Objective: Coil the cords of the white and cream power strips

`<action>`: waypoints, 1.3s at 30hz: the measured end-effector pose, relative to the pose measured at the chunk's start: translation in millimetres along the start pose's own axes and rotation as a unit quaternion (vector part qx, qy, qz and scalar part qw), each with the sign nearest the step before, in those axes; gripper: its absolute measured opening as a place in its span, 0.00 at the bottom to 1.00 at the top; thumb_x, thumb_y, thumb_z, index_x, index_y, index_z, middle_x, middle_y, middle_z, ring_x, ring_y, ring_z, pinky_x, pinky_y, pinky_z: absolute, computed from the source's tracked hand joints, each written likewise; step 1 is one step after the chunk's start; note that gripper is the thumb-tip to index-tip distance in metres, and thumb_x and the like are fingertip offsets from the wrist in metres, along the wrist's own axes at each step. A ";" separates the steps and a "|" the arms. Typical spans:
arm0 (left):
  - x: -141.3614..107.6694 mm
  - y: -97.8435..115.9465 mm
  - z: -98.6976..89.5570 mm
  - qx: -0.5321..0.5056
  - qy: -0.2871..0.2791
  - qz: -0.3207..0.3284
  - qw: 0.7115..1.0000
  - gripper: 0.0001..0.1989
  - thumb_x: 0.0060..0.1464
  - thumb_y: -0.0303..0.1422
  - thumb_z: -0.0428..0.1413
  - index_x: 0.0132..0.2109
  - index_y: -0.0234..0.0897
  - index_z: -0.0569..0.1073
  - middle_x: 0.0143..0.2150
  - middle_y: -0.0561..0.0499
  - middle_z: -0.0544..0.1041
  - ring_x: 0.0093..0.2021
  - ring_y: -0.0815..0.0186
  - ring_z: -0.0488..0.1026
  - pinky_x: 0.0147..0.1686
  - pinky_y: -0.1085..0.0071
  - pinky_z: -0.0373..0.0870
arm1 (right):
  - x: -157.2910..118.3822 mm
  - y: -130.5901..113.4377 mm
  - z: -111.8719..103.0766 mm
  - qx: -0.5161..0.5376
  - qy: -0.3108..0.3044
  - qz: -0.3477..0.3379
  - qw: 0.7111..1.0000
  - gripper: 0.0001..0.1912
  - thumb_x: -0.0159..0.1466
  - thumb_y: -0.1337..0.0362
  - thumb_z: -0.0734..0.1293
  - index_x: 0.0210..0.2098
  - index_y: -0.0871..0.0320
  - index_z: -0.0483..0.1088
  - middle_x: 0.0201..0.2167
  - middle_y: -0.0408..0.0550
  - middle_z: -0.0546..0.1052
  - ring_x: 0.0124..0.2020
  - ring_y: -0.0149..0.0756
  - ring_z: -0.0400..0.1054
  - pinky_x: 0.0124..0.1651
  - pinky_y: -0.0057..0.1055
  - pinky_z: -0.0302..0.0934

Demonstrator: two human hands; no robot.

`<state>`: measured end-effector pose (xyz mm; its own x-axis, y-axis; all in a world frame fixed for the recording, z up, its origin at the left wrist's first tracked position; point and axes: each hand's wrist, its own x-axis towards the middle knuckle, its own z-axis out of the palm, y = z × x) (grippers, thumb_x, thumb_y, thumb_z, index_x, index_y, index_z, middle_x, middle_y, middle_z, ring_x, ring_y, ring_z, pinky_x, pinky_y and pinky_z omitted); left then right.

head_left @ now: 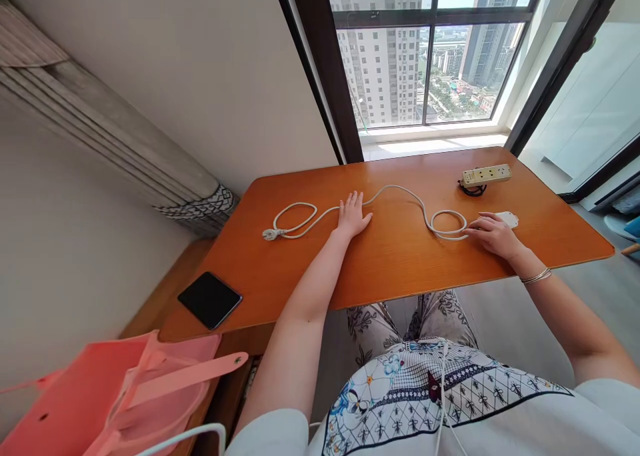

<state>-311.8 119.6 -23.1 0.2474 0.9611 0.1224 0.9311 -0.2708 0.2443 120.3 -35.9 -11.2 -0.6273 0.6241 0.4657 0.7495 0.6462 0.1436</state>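
A white power cord [400,188] runs across the brown table [300,283], with a loop at each side and a white plug [270,234] at its left end. My left hand [353,215] lies flat across the cord, fingers spread. Farther right, my right hand [493,235] rests palm down with its fingers stretched over the cord near the right loop. Beyond its knuckles shows the rounded end of a white plastic piece [509,219], partly hidden by the hand; whether the cord joins it cannot be seen.
A cream power strip [486,175] with its black cord coiled beside it sits at the back right. The black phone [210,300] lies at the table's left front corner. Below it is a pink bag [115,389]. A window [430,63] rises behind the table.
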 end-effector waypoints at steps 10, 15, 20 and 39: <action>-21.0 -78.4 -28.0 -0.013 0.086 -0.005 0.996 0.15 0.64 0.36 0.46 0.40 0.39 0.76 0.40 0.42 0.74 0.47 0.54 0.73 0.49 0.61 0.69 | -48.4 54.9 -11.5 -0.104 -0.064 0.266 0.956 0.21 0.65 0.71 0.59 0.44 0.53 0.82 0.43 0.53 0.82 0.43 0.43 0.74 0.59 0.45 0.62; -52.5 -145.1 -61.7 0.008 0.153 -0.133 0.979 0.13 0.60 0.35 0.47 0.38 0.38 0.76 0.40 0.41 0.75 0.47 0.51 0.73 0.47 0.58 0.69 | -68.8 82.3 -14.2 -0.096 -0.095 0.399 0.907 0.19 0.62 0.69 0.61 0.42 0.53 0.83 0.44 0.55 0.82 0.47 0.49 0.74 0.57 0.49 0.63; -64.9 -172.2 -66.4 0.042 0.086 -0.172 0.980 0.12 0.49 0.26 0.51 0.37 0.37 0.79 0.42 0.38 0.77 0.50 0.45 0.74 0.52 0.51 0.70 | -49.6 99.5 -18.5 -0.018 -0.116 0.463 0.879 0.17 0.62 0.65 0.61 0.39 0.51 0.82 0.49 0.51 0.81 0.52 0.50 0.72 0.56 0.47 0.65; -55.0 -16.2 -17.5 -0.118 0.082 0.129 0.981 0.15 0.60 0.31 0.52 0.52 0.37 0.75 0.54 0.42 0.77 0.56 0.55 0.74 0.61 0.55 0.68 | 101.7 108.7 23.2 -0.074 -0.158 0.443 0.879 0.29 0.64 0.59 0.65 0.63 0.64 0.65 0.62 0.68 0.67 0.65 0.61 0.58 0.69 0.62 0.45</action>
<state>-345.2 70.3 -17.0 0.4026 0.8426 0.3577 0.7499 -0.5276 0.3991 133.0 108.1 31.5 0.2069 0.9599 0.1890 0.9783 -0.2050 -0.0299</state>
